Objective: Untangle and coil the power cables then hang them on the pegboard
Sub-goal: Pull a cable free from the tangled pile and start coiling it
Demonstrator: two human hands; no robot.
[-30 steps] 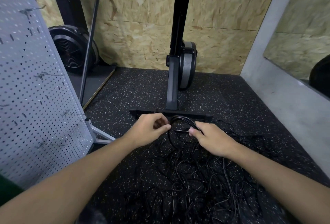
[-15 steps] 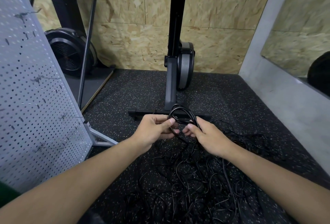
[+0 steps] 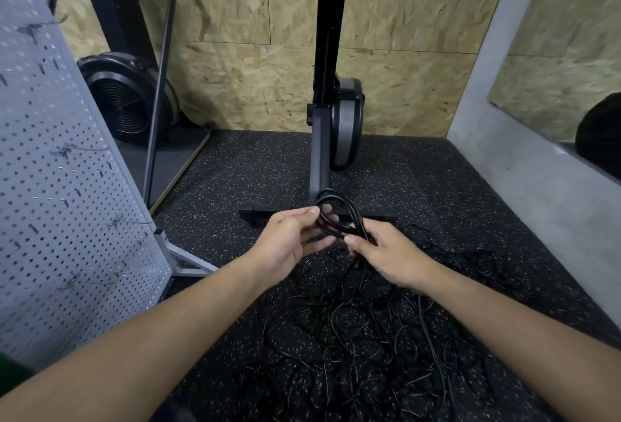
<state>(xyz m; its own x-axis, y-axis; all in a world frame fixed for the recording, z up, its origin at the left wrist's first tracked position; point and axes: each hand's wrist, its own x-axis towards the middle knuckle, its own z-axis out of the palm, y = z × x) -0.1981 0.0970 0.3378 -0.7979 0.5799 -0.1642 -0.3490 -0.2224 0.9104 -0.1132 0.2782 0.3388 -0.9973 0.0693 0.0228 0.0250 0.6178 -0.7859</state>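
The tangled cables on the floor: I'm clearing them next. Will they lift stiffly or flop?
Probably floppy: the tangled cables lie in thin, loose curls. Likely they drag up together, since strands cross everywhere. The held coil arches, suggesting slight springiness.

You're in a gym corner: speckled black rubber floor, an upright exercise machine with a flywheel ahead, and a second machine's fan wheel at back left. Chipboard walls, a mirror on your right and a pegboard on your left close it in.
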